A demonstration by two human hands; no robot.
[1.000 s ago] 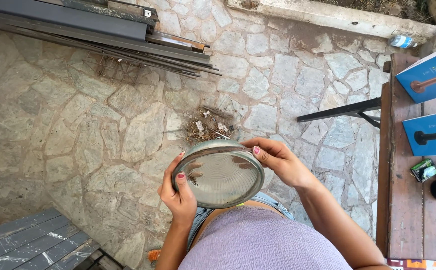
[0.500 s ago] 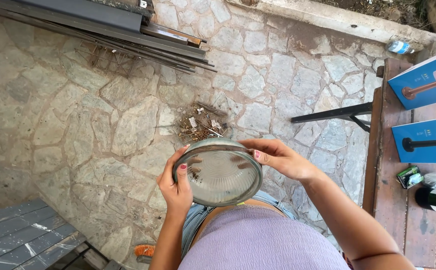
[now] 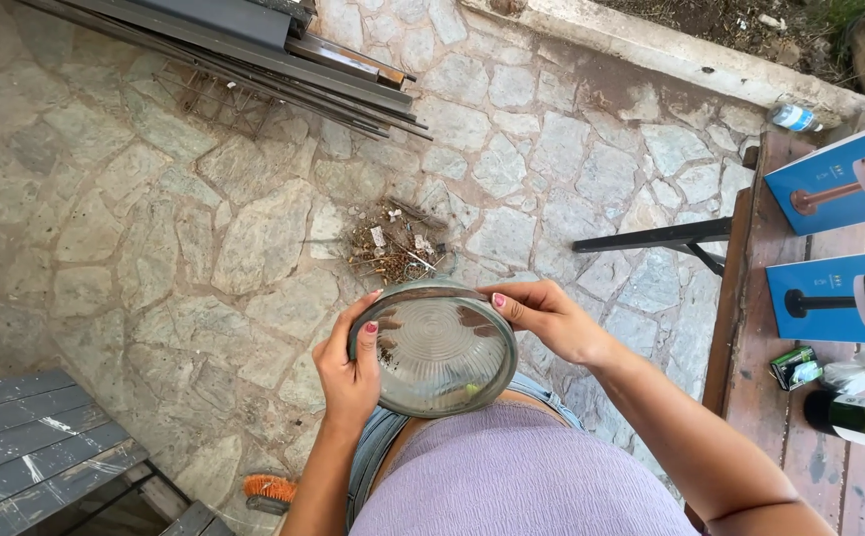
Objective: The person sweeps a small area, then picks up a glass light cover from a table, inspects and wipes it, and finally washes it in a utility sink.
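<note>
Round ribbed glass dome (image 3: 439, 349) with a metal rim, held at waist height in front of the person, above the stone paving (image 3: 204, 238), not resting on anything. Left hand (image 3: 351, 365) grips its left edge, thumb on the glass face, fingers curled behind. Right hand (image 3: 550, 316) pinches the upper right rim, thumb and fingers closed on the metal edge. Both hands in contact with the dome. Just beyond it on the paving, a small pile of swept debris (image 3: 391, 248), twigs and scraps. Further up, a stack of dark metal bars (image 3: 254, 50). To the right a wooden table (image 3: 750, 397) carrying two blue boxes (image 3: 830, 179), a dark green bottle (image 3: 864, 419) lying down and a small green pack (image 3: 793, 366). Orange brush (image 3: 270, 488) on the paving near the person's legs, lower left. Grey boards (image 3: 25, 447) in the bottom left corner.
</note>
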